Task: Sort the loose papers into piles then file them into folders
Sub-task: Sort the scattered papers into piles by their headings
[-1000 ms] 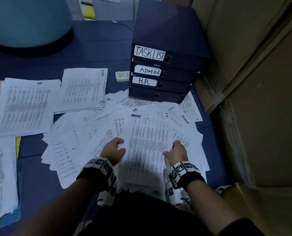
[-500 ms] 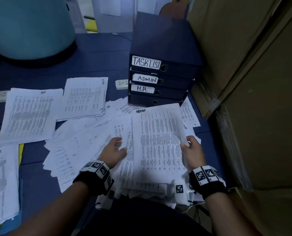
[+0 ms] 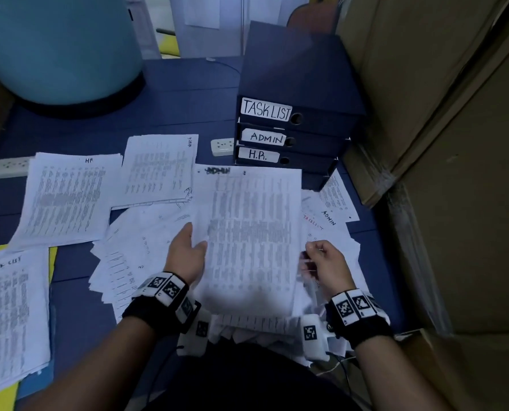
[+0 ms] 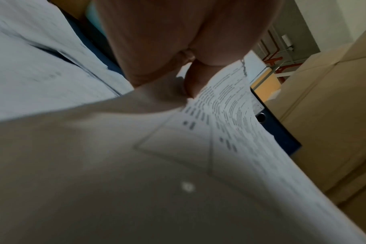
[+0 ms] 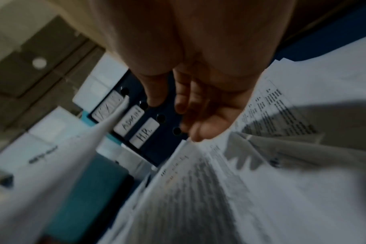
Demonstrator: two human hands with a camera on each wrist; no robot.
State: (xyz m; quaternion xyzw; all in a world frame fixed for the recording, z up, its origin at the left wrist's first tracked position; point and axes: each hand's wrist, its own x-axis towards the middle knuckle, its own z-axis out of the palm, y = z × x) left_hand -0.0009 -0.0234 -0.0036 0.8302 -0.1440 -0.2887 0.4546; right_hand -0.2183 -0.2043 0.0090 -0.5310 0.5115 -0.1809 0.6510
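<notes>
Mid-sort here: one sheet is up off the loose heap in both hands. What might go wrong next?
The lifted sheet is blurred; its header looks like ADMIN, so check it before dropping it on the ADMIN pile, which lies right beside the HR pile.

The left hand pinches only one edge, and the right hand barely touches it. It may slip back into the loose heap.

The heap overlaps the ADMIN pile's edge, so sheets could mix.

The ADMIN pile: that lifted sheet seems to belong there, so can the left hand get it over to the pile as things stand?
Probably yes. The left hand grips the sheet at its left edge, and the ADMIN pile lies just ahead and left, with only flat papers between. The right hand looks off the sheet.
</notes>
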